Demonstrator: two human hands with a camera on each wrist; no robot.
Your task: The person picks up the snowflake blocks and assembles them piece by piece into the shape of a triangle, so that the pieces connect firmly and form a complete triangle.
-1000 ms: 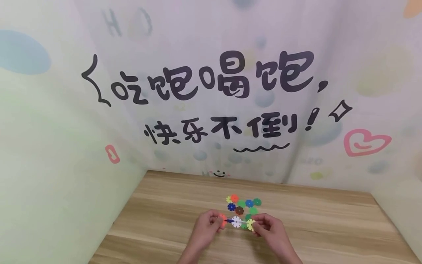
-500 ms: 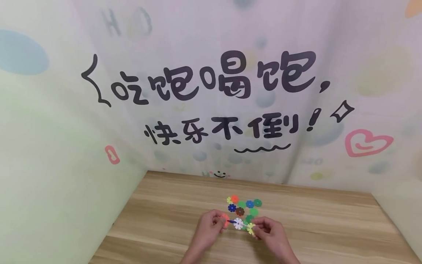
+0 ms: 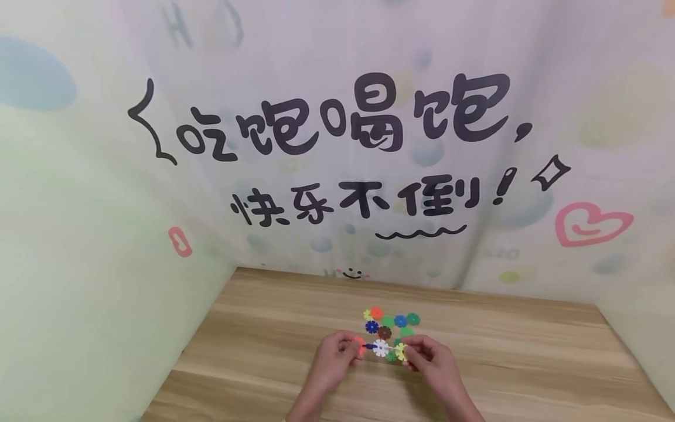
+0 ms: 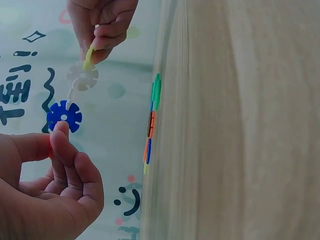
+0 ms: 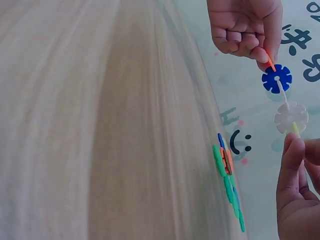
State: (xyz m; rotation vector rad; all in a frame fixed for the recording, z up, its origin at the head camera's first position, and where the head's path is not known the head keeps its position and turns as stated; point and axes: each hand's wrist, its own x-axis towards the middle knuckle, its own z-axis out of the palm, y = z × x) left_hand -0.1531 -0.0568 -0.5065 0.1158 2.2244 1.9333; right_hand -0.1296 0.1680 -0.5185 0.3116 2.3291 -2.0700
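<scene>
My left hand [image 3: 337, 354] pinches an orange snowflake disc [image 3: 361, 347] at the left end of a short linked chain. Beyond it in the row come a dark blue disc [image 4: 64, 118], a white disc seen edge-on [image 5: 283, 95] and another white disc [image 5: 291, 118]. At the right end, the thumb and fingers of my right hand [image 3: 433, 358] pinch a yellow disc [image 3: 401, 351]. Both wrist views show the chain held up above the wooden tabletop, stretched between the two hands.
Several loose-looking snowflake discs lie flat on the wooden table [image 3: 263, 328] just beyond the hands, among them an orange disc [image 3: 377, 313], a brown disc [image 3: 385, 332] and a blue disc [image 3: 401, 320]. A printed cloth backdrop [image 3: 316, 252] rises behind the table.
The chain's right end dipped half a second ago and is nearly level again now. Both hands keep their pinch throughout. The head view has shifted slightly.
</scene>
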